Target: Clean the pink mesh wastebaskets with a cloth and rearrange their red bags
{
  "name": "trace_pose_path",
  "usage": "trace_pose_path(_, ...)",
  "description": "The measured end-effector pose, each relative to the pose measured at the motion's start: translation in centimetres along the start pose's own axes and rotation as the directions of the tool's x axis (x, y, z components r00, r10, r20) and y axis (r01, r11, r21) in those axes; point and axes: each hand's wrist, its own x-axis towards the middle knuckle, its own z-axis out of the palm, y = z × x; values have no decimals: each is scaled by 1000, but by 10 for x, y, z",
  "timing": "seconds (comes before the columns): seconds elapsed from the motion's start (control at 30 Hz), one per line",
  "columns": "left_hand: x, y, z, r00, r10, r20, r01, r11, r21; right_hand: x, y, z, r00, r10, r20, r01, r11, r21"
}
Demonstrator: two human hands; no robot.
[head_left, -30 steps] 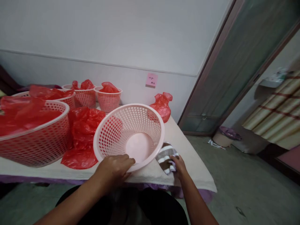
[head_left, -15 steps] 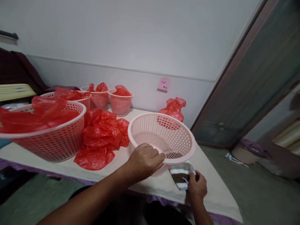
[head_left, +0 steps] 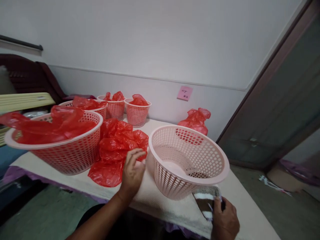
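My left hand (head_left: 134,170) is raised with its fingers loosely curled and nothing in them. It is in front of a crumpled pile of red plastic bags (head_left: 113,151), left of a pink perforated plastic basket (head_left: 172,178) whose inside shows bare. At the basket's right front, my right hand (head_left: 225,218) pinches the edge of a striped knitted piece (head_left: 206,203) in grey, white and brown; its exact kind I cannot make out. A small dark bit shows by the right fingers, too hidden to name.
Pink baskets (head_left: 72,156) with red bags in them stand on the left and along the wall. Behind the bare basket sits a tied red bag (head_left: 196,120). A pink note (head_left: 185,93) is stuck on the wall. A bin (head_left: 285,175) is on the floor at right.
My left hand has let go of the basket's rim and moved left toward the red bags. My right hand still holds the striped knitted piece. The view has shifted left.
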Motion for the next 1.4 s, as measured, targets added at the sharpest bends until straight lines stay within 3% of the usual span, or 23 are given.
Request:
trace_pose_path(0.07, 1, -34, -3, 971, -218, 103, 198, 964, 177, 0, -1, 0, 1000, 8, 14, -8, 1000, -18)
trace_pose_path(0.17, 5, -73, 0, 932, -293, 213, 236, 937, 259, -1, -3, 0, 1000, -3, 17, 3, 999, -41)
trace_pose_path(0.23, 8, -91, 3, 921, -317, 227, 252, 928, 274, 0, -3, 1, 1000, -15, 14, 15, 998, -54)
trace_pose_path(0.47, 18, -138, -8, 880, -457, 131, 426, 880, 210, 0, 0, 2, 1000, -13, 17, 14, 997, -77)
trace_pose_path(0.6, 21, -147, -22, 871, -491, 39, 487, 870, 72, -1, -2, -1, 999, -18, 36, 21, 996, -81)
trace_pose_path(0.77, 42, -131, -46, 840, -513, -176, 494, 858, -139, 0, -4, -1, 998, -24, 56, 29, 994, -106)
trace_pose_path(0.93, 67, -99, -66, 832, -493, -253, 413, 856, -311, -1, -3, -1, 998, -16, 62, 23, 993, -115)
trace_pose_path(1.1, 86, -64, -76, 820, -512, -258, 354, 806, -475, -1, -5, -1, 997, -13, 70, 22, 993, -120)
trace_pose_path(1.4, 114, 3, -92, 776, -615, -138, 341, 594, -729, -4, -4, 0, 997, -38, 65, 41, 998, -44)
